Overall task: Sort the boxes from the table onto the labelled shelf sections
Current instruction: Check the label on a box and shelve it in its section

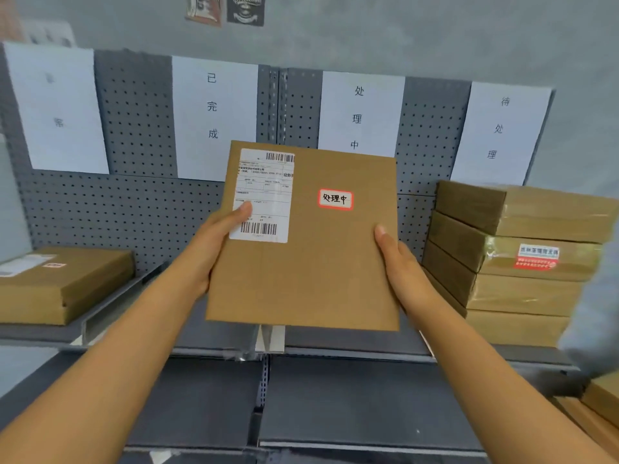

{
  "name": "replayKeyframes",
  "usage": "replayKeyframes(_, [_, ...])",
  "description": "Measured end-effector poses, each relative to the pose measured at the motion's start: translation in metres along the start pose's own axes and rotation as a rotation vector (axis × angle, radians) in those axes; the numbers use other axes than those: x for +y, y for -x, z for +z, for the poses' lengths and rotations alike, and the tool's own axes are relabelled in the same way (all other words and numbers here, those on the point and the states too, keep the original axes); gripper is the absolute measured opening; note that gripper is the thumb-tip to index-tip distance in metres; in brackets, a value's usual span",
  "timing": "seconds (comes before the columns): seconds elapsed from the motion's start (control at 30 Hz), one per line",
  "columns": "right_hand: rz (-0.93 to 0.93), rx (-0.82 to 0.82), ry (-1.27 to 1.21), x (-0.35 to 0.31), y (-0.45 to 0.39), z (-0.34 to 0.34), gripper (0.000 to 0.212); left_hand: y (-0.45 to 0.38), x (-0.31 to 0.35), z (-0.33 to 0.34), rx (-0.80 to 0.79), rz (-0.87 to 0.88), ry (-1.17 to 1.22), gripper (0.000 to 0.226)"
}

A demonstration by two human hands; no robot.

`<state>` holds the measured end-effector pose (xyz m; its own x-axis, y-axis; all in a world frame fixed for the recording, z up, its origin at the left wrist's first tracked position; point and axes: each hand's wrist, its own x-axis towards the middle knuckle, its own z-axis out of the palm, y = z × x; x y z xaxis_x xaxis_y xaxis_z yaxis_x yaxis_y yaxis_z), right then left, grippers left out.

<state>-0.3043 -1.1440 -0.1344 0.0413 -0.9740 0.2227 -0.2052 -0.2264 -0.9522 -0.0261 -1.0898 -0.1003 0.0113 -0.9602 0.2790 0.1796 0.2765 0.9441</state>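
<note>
I hold a flat brown cardboard box (311, 262) upright in front of the shelf, its face toward me. It carries a white shipping label at top left and a small red-edged sticker reading 处理中. My left hand (214, 249) grips its left edge, thumb on the shipping label. My right hand (398, 266) grips the right edge, thumb on the face. Behind the box, paper signs hang on the grey pegboard: 已完成 (212, 115), 处理中 (360, 112), 待处理 (502, 132) and a faint-lettered sign (57, 105) at far left.
A single brown box (63, 283) lies on the far-left shelf section. A stack of several brown boxes (516, 259) fills the rightmost section. The grey shelf (351, 346) runs under the held box, with lower shelves below. More box corners (599, 403) show at lower right.
</note>
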Motion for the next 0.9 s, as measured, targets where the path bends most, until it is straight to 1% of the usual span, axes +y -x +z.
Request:
replayKeyframes(0.17, [0.060, 0.031, -0.010, 0.033, -0.044, -0.030, 0.107, -0.053, -0.037, 0.021, -0.035, -0.057, -0.030, 0.053])
replayKeyframes(0.37, [0.193, 0.062, 0.025, 0.079, -0.083, -0.067, 0.114, -0.117, -0.107, 0.045, -0.042, -0.238, 0.008, 0.064])
replayKeyframes(0.43, [0.251, 0.061, 0.014, 0.098, -0.090, -0.073, 0.115, -0.130, -0.128, 0.053, -0.052, -0.292, -0.009, 0.057])
replayKeyframes(0.5, [0.303, 0.039, -0.027, 0.117, -0.095, -0.074, 0.101, -0.137, -0.147, 0.059, -0.039, -0.357, -0.013, 0.045])
replayKeyframes(0.53, [0.326, 0.033, -0.050, 0.127, -0.099, -0.073, 0.093, -0.140, -0.155, 0.060, -0.026, -0.393, -0.011, 0.042])
replayKeyframes(0.57, [0.348, 0.028, -0.066, 0.137, -0.103, -0.072, 0.090, -0.142, -0.162, 0.061, -0.016, -0.422, -0.011, 0.041])
replayKeyframes(0.67, [0.433, 0.008, -0.089, 0.165, -0.120, -0.067, 0.097, -0.152, -0.182, 0.061, 0.034, -0.479, -0.022, 0.040])
replayKeyframes(0.7, [0.464, -0.004, -0.088, 0.171, -0.125, -0.066, 0.096, -0.155, -0.189, 0.061, 0.059, -0.496, -0.022, 0.038])
replayKeyframes(0.8, [0.518, 0.003, -0.055, 0.185, -0.142, -0.064, 0.077, -0.162, -0.205, 0.065, 0.125, -0.549, -0.019, 0.035])
replayKeyframes(0.9, [0.506, 0.018, 0.007, 0.196, -0.159, -0.062, 0.071, -0.172, -0.219, 0.062, 0.204, -0.564, -0.066, 0.034])
